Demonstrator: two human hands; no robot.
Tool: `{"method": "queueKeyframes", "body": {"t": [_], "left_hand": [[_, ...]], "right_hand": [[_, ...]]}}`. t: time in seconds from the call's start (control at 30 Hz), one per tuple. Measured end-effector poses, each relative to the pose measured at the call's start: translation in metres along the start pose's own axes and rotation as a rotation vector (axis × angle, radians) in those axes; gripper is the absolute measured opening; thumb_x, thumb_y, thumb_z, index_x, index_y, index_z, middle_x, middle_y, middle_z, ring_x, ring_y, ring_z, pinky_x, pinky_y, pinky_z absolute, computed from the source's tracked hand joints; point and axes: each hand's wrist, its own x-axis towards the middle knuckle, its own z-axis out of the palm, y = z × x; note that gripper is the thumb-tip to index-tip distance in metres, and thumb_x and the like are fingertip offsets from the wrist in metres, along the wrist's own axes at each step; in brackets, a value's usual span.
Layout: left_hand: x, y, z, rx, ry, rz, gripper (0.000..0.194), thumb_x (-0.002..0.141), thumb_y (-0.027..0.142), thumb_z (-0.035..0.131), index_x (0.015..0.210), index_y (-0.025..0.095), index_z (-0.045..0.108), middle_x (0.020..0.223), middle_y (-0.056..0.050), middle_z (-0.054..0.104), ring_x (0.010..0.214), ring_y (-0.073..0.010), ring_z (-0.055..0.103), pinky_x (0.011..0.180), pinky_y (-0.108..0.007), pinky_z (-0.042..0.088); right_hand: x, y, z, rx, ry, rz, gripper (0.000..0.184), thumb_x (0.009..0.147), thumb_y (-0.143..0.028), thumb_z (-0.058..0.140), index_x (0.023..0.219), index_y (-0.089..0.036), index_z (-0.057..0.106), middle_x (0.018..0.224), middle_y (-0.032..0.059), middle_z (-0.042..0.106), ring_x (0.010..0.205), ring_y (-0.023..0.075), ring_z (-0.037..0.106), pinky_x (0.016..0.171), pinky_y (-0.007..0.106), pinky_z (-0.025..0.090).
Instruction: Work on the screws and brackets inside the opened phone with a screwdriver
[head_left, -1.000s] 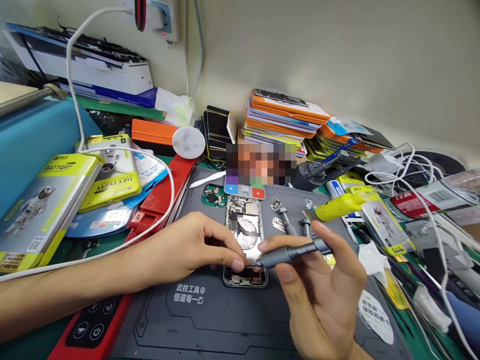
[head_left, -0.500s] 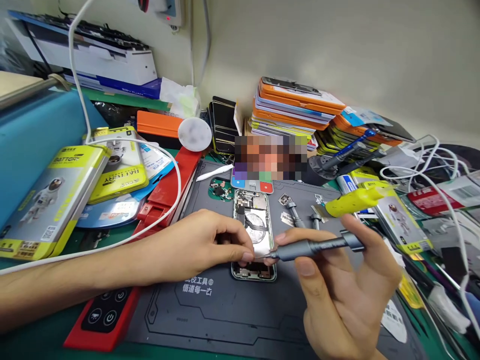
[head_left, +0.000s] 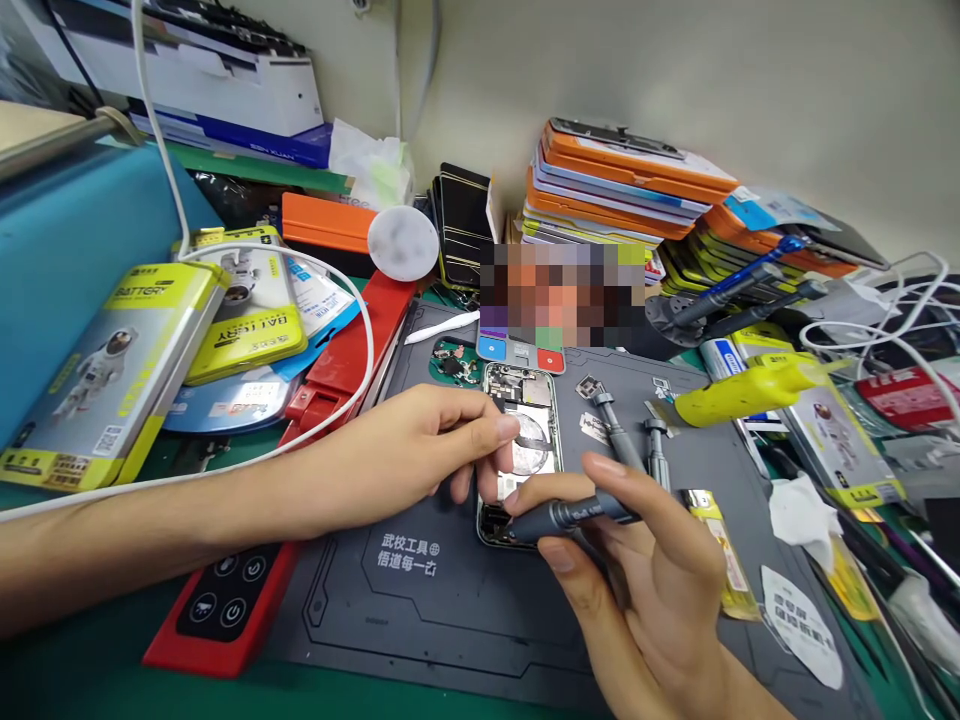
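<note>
An opened phone (head_left: 529,420) with its insides showing lies on a dark grey work mat (head_left: 450,610). My left hand (head_left: 420,460) rests on the phone's left side, fingers curled against its edge and thumb laid across its middle. My right hand (head_left: 637,590) grips a grey screwdriver (head_left: 574,515) like a pen. The driver's tip is down at the phone's lower end, partly hidden by my fingers.
Two more grey drivers (head_left: 622,435) and a yellow-handled tool (head_left: 739,395) lie right of the phone. Stacks of orange and white boxes (head_left: 622,200) stand behind. Yellow battery boxes (head_left: 112,370), a red device (head_left: 225,600) and a white cable (head_left: 352,380) crowd the left.
The screwdriver tip has dropped from my left fingertips to the phone's lower end. My left hand moved from pinching at the tip to resting on the phone. The view shifted left and down.
</note>
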Motion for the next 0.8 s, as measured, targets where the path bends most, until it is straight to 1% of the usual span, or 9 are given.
{"method": "queueKeyframes", "body": {"t": [0.07,0.13,0.2,0.3,0.4,0.53,0.6,0.7,0.8], "left_hand": [[0.0001,0.0001,0.0002,-0.005,0.003,-0.001,0.033,0.108,0.04,0.059,0.085,0.018,0.067,0.077,0.006,0.068,0.066,-0.0077,0.058,0.058,-0.018,0.044],[0.0003,0.0009,0.0002,0.013,0.009,-0.006,0.031,0.106,0.038,0.063,0.083,0.018,0.068,0.076,0.006,0.068,0.065,-0.0074,0.057,0.057,-0.017,0.044],[0.0002,0.0017,0.0001,0.043,0.009,-0.021,0.027,0.104,0.037,0.067,0.085,0.018,0.072,0.079,0.007,0.071,0.065,-0.0072,0.057,0.058,-0.017,0.043],[0.0001,0.0018,-0.0005,0.084,-0.005,-0.018,0.019,0.1,0.034,0.074,0.09,0.02,0.08,0.084,0.007,0.076,0.072,-0.0077,0.062,0.065,-0.016,0.046],[0.0002,0.0007,-0.0014,0.082,-0.009,0.003,0.01,0.096,0.028,0.078,0.091,0.022,0.084,0.087,0.007,0.081,0.082,-0.0092,0.069,0.074,-0.015,0.049],[-0.0001,0.0003,-0.001,0.099,-0.038,-0.002,0.007,0.094,0.025,0.08,0.091,0.023,0.087,0.091,0.007,0.083,0.088,-0.0114,0.074,0.08,-0.016,0.052],[-0.0008,0.0012,0.0001,0.11,-0.035,0.006,0.008,0.094,0.024,0.079,0.091,0.022,0.087,0.091,0.006,0.083,0.088,-0.0119,0.074,0.081,-0.016,0.052],[-0.0017,0.0026,0.0007,0.129,0.009,0.009,0.012,0.097,0.025,0.075,0.09,0.02,0.084,0.088,0.005,0.081,0.082,-0.0109,0.07,0.075,-0.017,0.051],[-0.0009,0.0018,-0.002,0.081,0.025,-0.045,0.019,0.1,0.034,0.071,0.093,0.019,0.081,0.088,0.003,0.079,0.069,-0.0093,0.062,0.062,-0.019,0.048]], "right_hand": [[0.0004,-0.0002,0.0005,0.013,0.01,0.005,0.084,0.093,0.009,0.056,0.165,-0.028,0.031,0.131,0.0113,0.07,0.119,0.0259,0.074,0.093,0.043,0.069],[0.0011,-0.0014,0.001,0.04,0.053,0.016,0.084,0.093,0.009,0.056,0.164,-0.029,0.034,0.129,0.0097,0.071,0.117,0.0249,0.075,0.094,0.043,0.068],[0.0022,-0.0034,0.0013,0.072,0.12,0.037,0.08,0.094,0.008,0.055,0.161,-0.031,0.037,0.122,0.0063,0.073,0.11,0.0216,0.075,0.096,0.041,0.066],[0.0044,-0.0067,0.0014,0.112,0.192,0.082,0.073,0.098,0.004,0.052,0.159,-0.034,0.038,0.117,0.0037,0.072,0.1,0.0177,0.074,0.096,0.039,0.064],[0.0058,-0.0083,0.0015,0.157,0.199,0.123,0.068,0.101,0.0,0.05,0.159,-0.035,0.038,0.116,0.0044,0.072,0.1,0.0176,0.073,0.09,0.036,0.065],[0.0058,-0.0072,0.0016,0.152,0.249,0.108,0.067,0.101,0.0,0.052,0.157,-0.035,0.04,0.112,0.0038,0.072,0.103,0.019,0.073,0.089,0.036,0.065],[0.006,-0.0064,0.0017,0.138,0.207,0.122,0.067,0.102,-0.002,0.051,0.158,-0.037,0.039,0.116,0.0045,0.072,0.104,0.0202,0.074,0.089,0.039,0.066],[0.0071,-0.0065,0.002,0.128,0.144,0.135,0.065,0.103,-0.003,0.05,0.158,-0.037,0.039,0.123,0.006,0.071,0.105,0.0207,0.075,0.088,0.04,0.067],[0.0076,-0.0072,0.0016,0.129,0.175,0.114,0.066,0.102,-0.001,0.05,0.158,-0.035,0.039,0.117,0.0055,0.072,0.101,0.0196,0.075,0.085,0.037,0.067]]}}
